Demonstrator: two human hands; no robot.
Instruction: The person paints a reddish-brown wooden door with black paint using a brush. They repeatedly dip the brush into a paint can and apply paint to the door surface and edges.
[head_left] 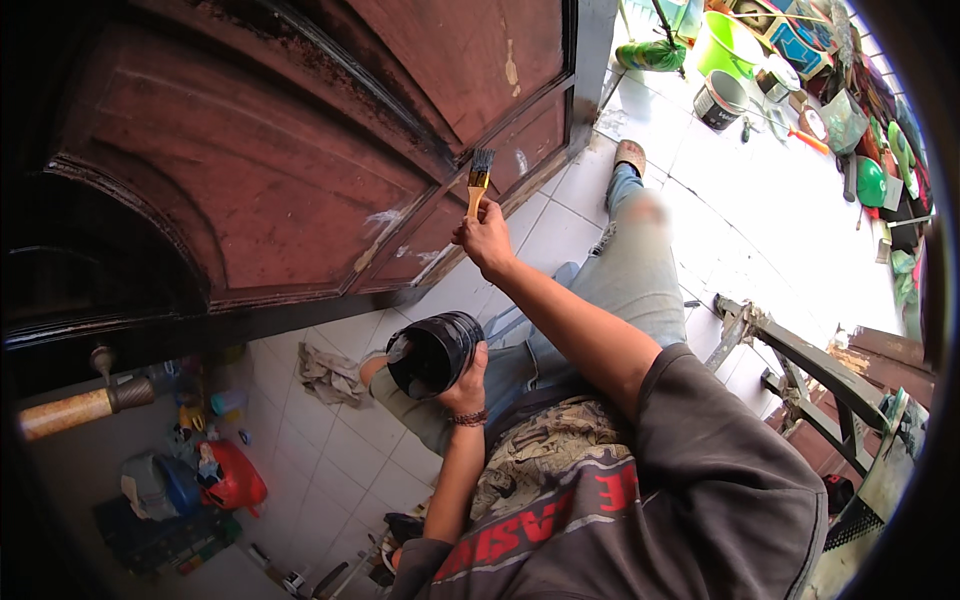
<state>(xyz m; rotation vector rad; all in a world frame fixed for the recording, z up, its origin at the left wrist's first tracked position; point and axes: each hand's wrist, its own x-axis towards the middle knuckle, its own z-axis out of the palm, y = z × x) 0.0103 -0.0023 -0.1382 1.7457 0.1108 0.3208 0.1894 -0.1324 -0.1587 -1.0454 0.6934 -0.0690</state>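
Note:
My right hand [484,240] is closed around the wooden handle of a paintbrush [478,185]. Its dark bristles point up, at the black moulding of a reddish-brown panelled door [270,180]; whether they touch I cannot tell. Lower down, my left hand [468,385] grips a black paint pot [455,340] from its right side, tilted so the mouth faces left. What lies deep inside the pot is too dark to make out. Pale filler patches [380,238] mark the door, and parts of its mouldings and frame are black.
A crumpled rag [330,375] lies on the white tiles below the door. At upper right are a lime bucket [727,45], a paint tub [720,100] and much clutter. A wooden trestle [810,355] stands at right. A red helmet-like item [232,477] and tools lie at lower left.

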